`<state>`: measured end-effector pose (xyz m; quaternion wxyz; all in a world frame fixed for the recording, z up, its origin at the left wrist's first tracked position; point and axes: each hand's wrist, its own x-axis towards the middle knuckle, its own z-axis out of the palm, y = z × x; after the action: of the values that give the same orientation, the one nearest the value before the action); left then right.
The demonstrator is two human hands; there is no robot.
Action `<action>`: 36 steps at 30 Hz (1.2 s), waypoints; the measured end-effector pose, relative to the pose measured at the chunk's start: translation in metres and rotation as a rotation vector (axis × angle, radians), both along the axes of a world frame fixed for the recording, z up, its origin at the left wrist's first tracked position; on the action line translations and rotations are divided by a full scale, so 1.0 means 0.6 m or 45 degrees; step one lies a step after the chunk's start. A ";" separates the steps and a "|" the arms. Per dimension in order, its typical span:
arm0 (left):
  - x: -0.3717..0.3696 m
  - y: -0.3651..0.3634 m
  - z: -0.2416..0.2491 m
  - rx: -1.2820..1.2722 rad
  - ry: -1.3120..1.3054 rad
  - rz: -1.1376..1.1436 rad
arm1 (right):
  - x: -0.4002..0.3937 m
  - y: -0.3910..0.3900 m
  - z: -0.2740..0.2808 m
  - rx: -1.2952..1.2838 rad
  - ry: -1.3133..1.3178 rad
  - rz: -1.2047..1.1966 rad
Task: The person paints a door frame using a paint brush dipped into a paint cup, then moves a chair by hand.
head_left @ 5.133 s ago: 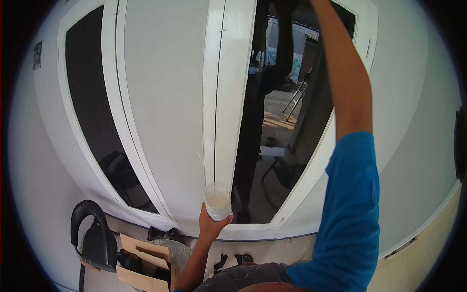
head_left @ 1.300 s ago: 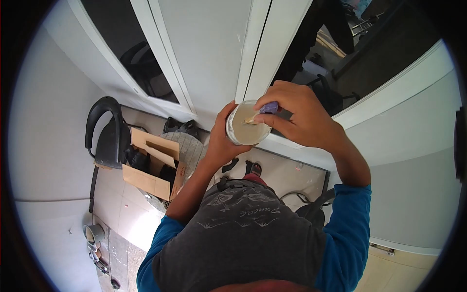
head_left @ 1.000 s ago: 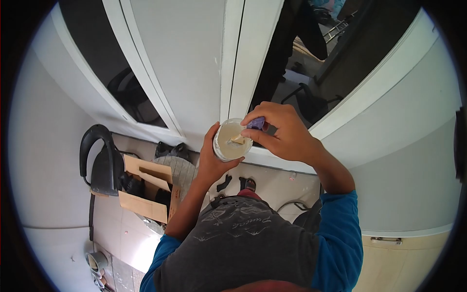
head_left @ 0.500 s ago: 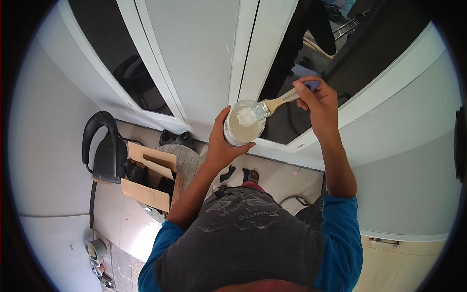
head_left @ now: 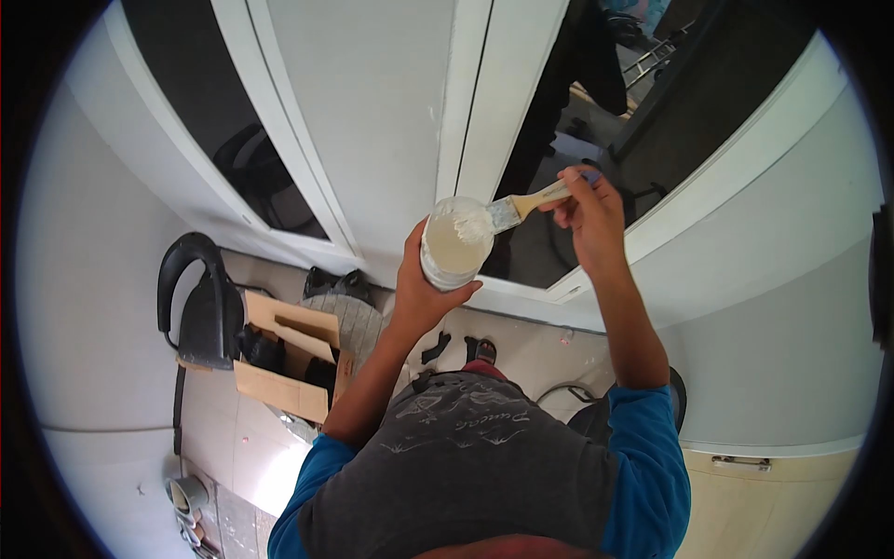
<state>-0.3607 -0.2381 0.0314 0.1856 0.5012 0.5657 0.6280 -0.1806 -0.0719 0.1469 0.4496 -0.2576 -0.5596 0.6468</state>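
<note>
Bristles [head_left: 473, 223] of the brush [head_left: 529, 203] sit at the mouth of the cup [head_left: 447, 272], above pale paint [head_left: 452, 250]. The left hand [head_left: 426, 293] is half open, wrapped around the cup; the right hand [head_left: 593, 212] pinches the handle [head_left: 551, 194], before the window [head_left: 533, 250].

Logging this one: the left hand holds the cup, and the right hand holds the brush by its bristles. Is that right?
Not the bristles: the head view shows the right hand holding the brush by its handle. The left hand does hold the cup.
</note>
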 end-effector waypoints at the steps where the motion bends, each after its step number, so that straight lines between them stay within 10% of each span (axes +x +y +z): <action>1: -0.001 0.004 -0.003 0.011 -0.028 -0.012 | -0.002 0.001 -0.004 0.017 0.006 -0.017; 36: 0.014 0.051 0.007 0.056 -0.174 -0.146 | 0.010 -0.003 -0.050 -0.527 0.288 0.033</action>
<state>-0.3524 -0.2074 0.0356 0.2485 0.4927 0.5082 0.6613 -0.1747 -0.0736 0.1168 0.4386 -0.2628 -0.3643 0.7783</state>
